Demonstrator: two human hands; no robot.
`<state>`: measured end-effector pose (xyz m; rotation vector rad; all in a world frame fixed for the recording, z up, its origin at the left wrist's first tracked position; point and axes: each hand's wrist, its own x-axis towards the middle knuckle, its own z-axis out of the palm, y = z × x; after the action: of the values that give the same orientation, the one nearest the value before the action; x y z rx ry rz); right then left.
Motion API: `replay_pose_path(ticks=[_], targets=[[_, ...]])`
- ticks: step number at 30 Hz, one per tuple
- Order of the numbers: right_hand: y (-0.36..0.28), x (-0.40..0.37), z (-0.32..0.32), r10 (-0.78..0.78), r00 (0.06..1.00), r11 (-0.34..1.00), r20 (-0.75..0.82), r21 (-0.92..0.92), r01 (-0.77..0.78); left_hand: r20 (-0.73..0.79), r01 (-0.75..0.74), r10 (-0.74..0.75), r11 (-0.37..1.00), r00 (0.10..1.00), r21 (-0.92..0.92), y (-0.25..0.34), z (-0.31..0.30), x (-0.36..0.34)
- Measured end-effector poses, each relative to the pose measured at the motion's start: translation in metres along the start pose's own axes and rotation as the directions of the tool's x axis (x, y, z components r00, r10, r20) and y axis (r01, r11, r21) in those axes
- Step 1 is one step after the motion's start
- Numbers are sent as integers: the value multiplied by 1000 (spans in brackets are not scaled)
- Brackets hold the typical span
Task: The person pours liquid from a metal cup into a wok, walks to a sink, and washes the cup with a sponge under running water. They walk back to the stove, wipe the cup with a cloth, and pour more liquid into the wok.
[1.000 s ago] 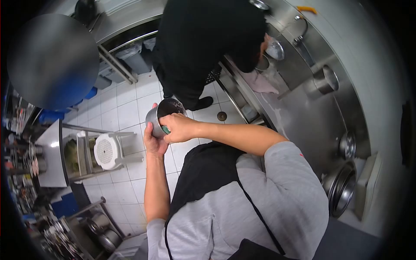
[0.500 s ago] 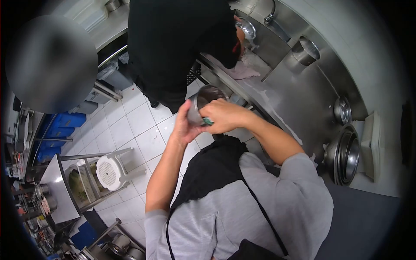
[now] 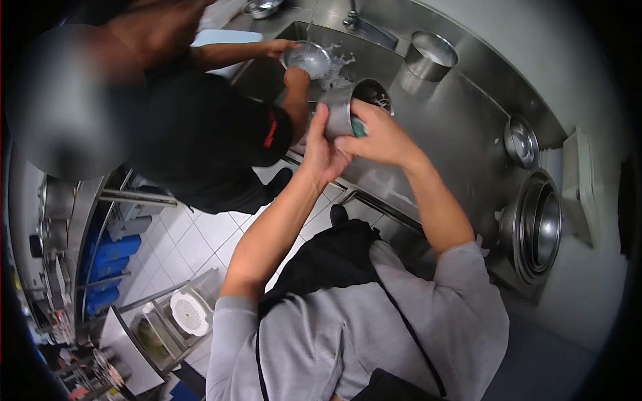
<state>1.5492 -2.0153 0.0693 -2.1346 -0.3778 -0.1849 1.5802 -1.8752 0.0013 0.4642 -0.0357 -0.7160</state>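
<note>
A metal pot (image 3: 336,112) is held up over the front of the steel counter, tilted so its dark opening faces away from me. My left hand (image 3: 326,148) is wrapped round its near end from the left. On the right side of the pot, my right hand (image 3: 381,137) presses a green scrubbing pad (image 3: 359,127) against the outer wall. Whitish bits show inside the rim. Just beyond, a co-worker's hands hold a metal bowl (image 3: 309,61) under running water in the sink (image 3: 257,81).
A steel pot (image 3: 431,57) stands on the counter (image 3: 461,127) right of the faucet (image 3: 352,20). A small bowl (image 3: 521,142) and nested bowls (image 3: 535,230) are at the right. The co-worker (image 3: 207,134) stands close on the left. A white stool (image 3: 190,312) is at lower left.
The view has turned, and my hands with the pot are now nearer the counter and sink. The co-worker's bowl is now under running water, and both of the co-worker's hands show.
</note>
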Motion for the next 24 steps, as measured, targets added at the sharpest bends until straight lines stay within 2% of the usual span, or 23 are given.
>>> replay_pose_path(ticks=[1, 3, 4, 5, 6, 7, 9, 10, 13, 14, 17, 18, 19, 20, 21, 22, 24], targets=[[12, 6, 2, 87, 994, 996, 62, 12, -88, -42, 0, -2, 999, 999, -40, 0, 0, 15], [25, 18, -13, 13, 959, 956, 284, -285, 71, -127, -3, 10, 998, 992, 57, 14, 6, 43], [46, 21, -18, -16, 949, 897, 314, -415, 152, -170, 148, -131, 984, 977, 97, 25, 12, 54], [73, 22, -22, -36, 935, 816, 353, -529, 231, -270, 192, -121, 948, 955, 255, 27, 16, 65], [83, 23, -27, -52, 915, 712, 401, -627, 316, -276, 157, -86, 956, 957, 248, 23, 21, 72], [89, 27, -32, -50, 939, 787, 339, -566, 246, -275, 111, -41, 964, 961, 243, 19, 25, 81], [89, 42, -46, -22, 978, 903, 206, -416, 108, -247, -82, 114, 987, 962, 138, -4, 11, 108], [81, 52, -52, 106, 973, 987, 203, -137, -79, -245, -175, 189, 981, 951, 78, -14, 7, 116], [109, 52, -55, -28, 925, 986, 380, -141, 87, -188, -109, 112, 994, 976, 24, -12, -5, 130], [117, 53, -62, -81, 892, 987, 445, -87, 134, -225, -60, 63, 998, 972, 21, -10, -10, 135], [137, 60, -75, -94, 932, 974, 350, 227, 13, -171, 88, -86, 996, 982, 8, -8, -20, 146], [137, 64, -70, -220, 962, 975, 163, 63, 212, -156, 65, -65, 998, 986, -3, -9, -17, 150], [137, 68, -69, -304, 939, 917, 161, -218, 334, -164, 54, -56, 998, 985, -13, -12, -13, 155], [135, 68, -66, -379, 908, 775, 180, -475, 418, -179, 47, -50, 999, 983, -23, -16, -9, 158], [132, 68, -64, -441, 871, 562, 217, -690, 456, -192, 41, -46, 999, 980, -27, -17, -5, 160], [136, 68, -62, -421, 890, 557, 173, -725, 405, -194, 48, -52, 999, 980, -24, -17, -9, 167], [148, 67, -57, -222, 968, 755, 114, -609, 245, -188, 53, -43, 997, 981, 48, -9, -14, 179]])
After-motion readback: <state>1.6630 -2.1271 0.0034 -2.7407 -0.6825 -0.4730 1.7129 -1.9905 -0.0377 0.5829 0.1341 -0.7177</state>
